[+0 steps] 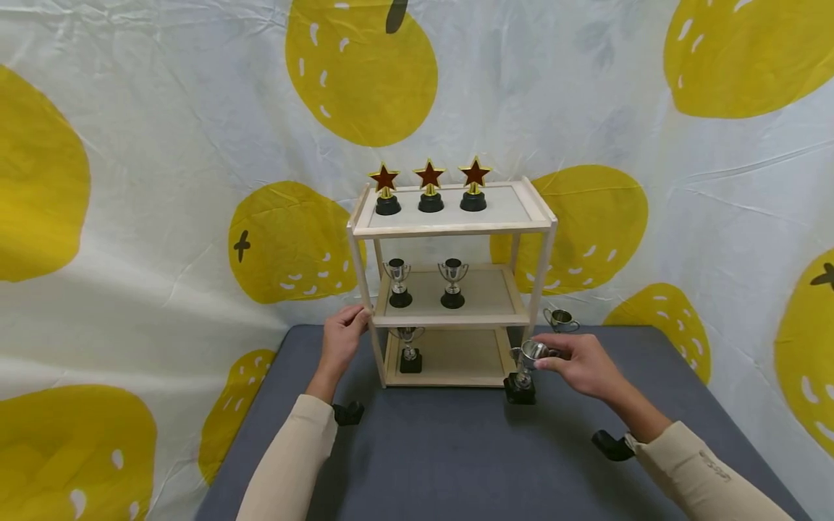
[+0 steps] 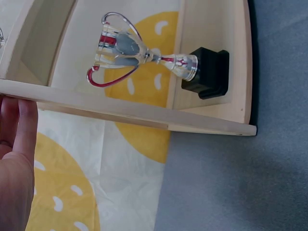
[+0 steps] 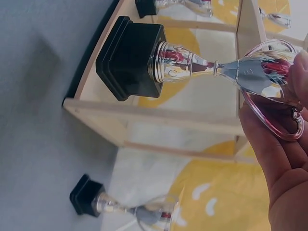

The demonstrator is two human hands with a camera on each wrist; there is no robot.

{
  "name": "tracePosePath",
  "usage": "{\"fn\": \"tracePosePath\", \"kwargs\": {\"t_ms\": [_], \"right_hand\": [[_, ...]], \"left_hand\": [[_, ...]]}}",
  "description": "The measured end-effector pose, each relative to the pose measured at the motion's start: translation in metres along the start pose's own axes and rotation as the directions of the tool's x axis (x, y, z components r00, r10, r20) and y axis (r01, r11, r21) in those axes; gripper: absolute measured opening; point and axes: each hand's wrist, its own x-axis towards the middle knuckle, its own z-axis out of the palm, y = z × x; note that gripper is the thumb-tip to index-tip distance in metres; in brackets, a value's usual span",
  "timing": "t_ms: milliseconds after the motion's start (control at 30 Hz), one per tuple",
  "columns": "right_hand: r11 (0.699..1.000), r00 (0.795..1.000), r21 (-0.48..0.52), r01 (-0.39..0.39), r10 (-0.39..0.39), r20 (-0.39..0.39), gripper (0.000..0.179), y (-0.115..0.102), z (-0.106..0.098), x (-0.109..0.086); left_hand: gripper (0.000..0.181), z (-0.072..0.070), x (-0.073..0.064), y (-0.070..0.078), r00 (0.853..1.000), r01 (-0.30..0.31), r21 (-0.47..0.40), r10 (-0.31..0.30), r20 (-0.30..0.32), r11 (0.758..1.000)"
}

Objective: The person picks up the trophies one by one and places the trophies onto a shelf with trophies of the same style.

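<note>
A wooden three-tier shelf (image 1: 449,320) stands in the middle. My left hand (image 1: 343,339) holds its left front post at the middle tier; the fingertips reach behind the post in the left wrist view. My right hand (image 1: 576,364) pinches a silver trophy cup (image 3: 262,74) by its bowl and handle. That cup's black square base (image 1: 520,389) hangs in front of the shelf's lower right corner, slightly tilted. Another silver trophy cup (image 2: 120,50) stands on the bottom tier at left. Two smaller silver cups (image 1: 398,278) stand on the middle tier.
Three star trophies (image 1: 430,186) line the top tier. One more silver cup (image 3: 149,211) stands on the grey table (image 1: 449,463), right of the shelf and partly behind my right hand in the head view. A fruit-patterned cloth (image 1: 163,145) hangs behind.
</note>
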Motion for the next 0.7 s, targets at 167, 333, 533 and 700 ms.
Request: {"fn": "tracePosePath", "kwargs": {"t_ms": [167, 333, 533, 700], "right_hand": [[0.999, 1.0, 0.039, 0.006, -0.007, 0.018, 0.04, -0.009, 0.01, 0.009], [0.998, 1.0, 0.058, 0.001, -0.002, 0.026, 0.04, -0.013, 0.021, 0.016], [0.998, 0.999, 0.057, 0.032, -0.034, 0.03, 0.042, -0.013, 0.036, 0.027], [0.996, 0.999, 0.077, 0.035, -0.038, 0.037, 0.042, -0.016, 0.049, 0.037]], "left_hand": [[0.035, -0.001, 0.0, -0.002, 1.0, -0.008, 0.004, 0.007, 0.006, 1.0], [0.035, 0.0, 0.0, -0.003, 1.0, -0.023, 0.009, 0.023, 0.01, 1.0], [0.033, -0.001, 0.0, -0.002, 1.0, -0.026, -0.01, 0.026, 0.016, 1.0], [0.032, -0.001, 0.001, -0.003, 0.999, -0.031, -0.013, 0.031, 0.008, 0.999]]}}
